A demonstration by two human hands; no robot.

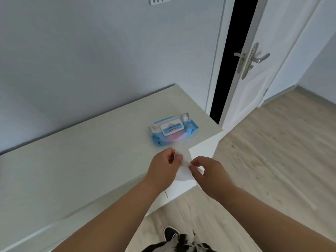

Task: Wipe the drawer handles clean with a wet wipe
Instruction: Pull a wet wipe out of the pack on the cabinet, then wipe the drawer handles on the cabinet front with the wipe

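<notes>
Wall socket (159,0) cut by top edge; shoe (170,232) partly hidden.

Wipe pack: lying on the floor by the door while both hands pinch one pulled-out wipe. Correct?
Not quite. In the head view the wipe pack lies on the cabinet top, near its right end, not on the floor. The rest holds: the left hand and right hand both pinch one wipe.
</notes>
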